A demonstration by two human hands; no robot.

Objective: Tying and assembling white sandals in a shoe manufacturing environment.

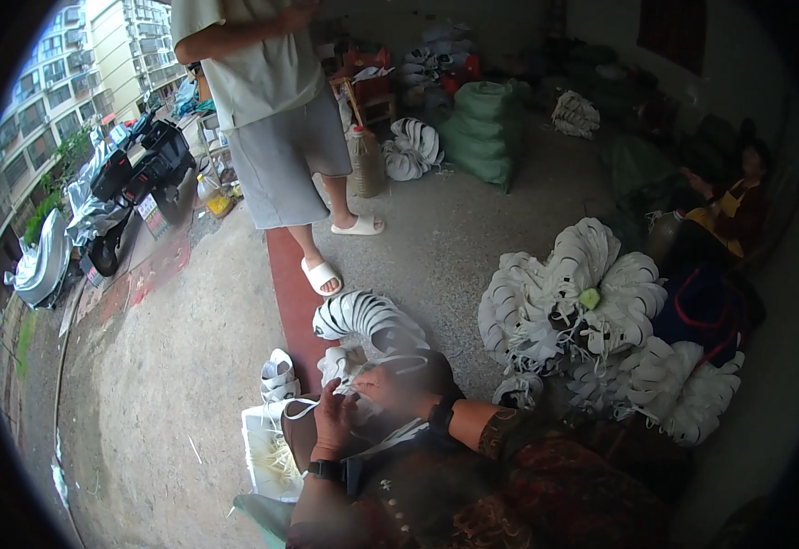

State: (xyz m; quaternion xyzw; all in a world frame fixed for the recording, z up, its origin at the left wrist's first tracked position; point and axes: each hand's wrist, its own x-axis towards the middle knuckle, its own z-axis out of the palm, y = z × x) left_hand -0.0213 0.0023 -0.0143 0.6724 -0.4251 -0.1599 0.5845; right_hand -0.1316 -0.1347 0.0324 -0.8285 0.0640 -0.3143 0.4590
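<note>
My left hand (332, 423) is closed with its fingers curled at a white shoelace (300, 403), which loops out to the left. Close beside it, my right hand (383, 388) grips a white shoe upper (339, 364) over my lap. Blur hides the fingertips of the right hand. Just beyond my hands lies a curved row of nested white shoe uppers (372, 317). Left of them, a few more white uppers (278, 377) sit on the ground. At my left, a white basket (260, 453) holds pale laces or strips.
Big bundles of white uppers (568, 293) stand at the right. Ahead, a person in grey shorts (280, 165) and white slippers stands near a green sack (483, 133). Another person (738, 206) sits at the far right. A parked scooter (148, 165) is outside at the left.
</note>
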